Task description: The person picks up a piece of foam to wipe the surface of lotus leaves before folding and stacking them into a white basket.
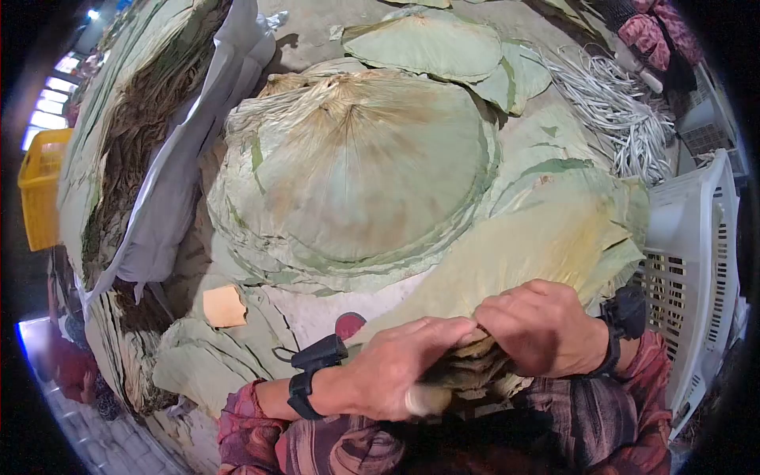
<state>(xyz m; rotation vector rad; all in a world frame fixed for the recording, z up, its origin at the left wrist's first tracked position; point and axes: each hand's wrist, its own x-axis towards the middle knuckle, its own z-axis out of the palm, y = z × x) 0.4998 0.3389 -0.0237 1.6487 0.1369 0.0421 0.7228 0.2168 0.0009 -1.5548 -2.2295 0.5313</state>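
Observation:
My left hand (396, 368) and my right hand (546, 328) meet close to my body, both gripping the bunched, brownish base of a large dried pale-green leaf (538, 245). That leaf fans out from my fingers toward the upper right. Just beyond it lies a round stack of flat dried leaves (356, 174) with a brown centre, layered one on another. Both wrists carry black bands.
A white slatted plastic crate (697, 269) stands at the right. A bundle of white strings (617, 103) lies at the upper right. More leaves in white sacking (158, 142) pile up on the left, near a yellow crate (43, 190).

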